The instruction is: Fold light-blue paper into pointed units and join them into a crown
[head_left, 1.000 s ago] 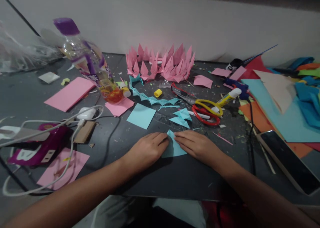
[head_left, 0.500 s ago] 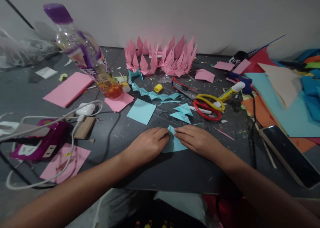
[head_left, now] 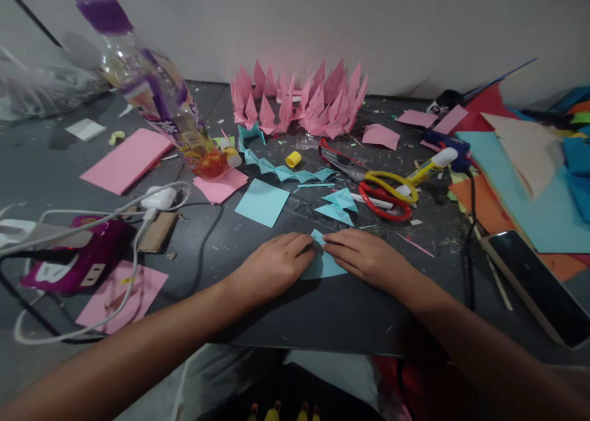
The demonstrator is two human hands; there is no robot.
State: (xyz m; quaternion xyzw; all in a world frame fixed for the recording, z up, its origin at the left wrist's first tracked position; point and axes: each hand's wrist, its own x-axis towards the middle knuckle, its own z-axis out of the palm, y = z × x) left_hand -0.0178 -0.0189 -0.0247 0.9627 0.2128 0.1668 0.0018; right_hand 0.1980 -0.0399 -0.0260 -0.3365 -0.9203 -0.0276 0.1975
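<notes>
left hand point(head_left: 276, 261) at nine o'clock and right hand point(head_left: 369, 258) at three rest bunched fingers on the sheet point(head_left: 323, 267), pinch unclear; likely folding, next calling for firm creasing.

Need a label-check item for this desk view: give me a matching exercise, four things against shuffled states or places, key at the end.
Things:
1. Nearest blue sheet
2. Bottle
3. Scissors
4. Phone

States or places:
A. Red and yellow handles
B. Dark screen facing up
C. Touched by the left hand and right hand
D. Purple cap on top

Pairs: 1-C, 2-D, 3-A, 4-B
</notes>
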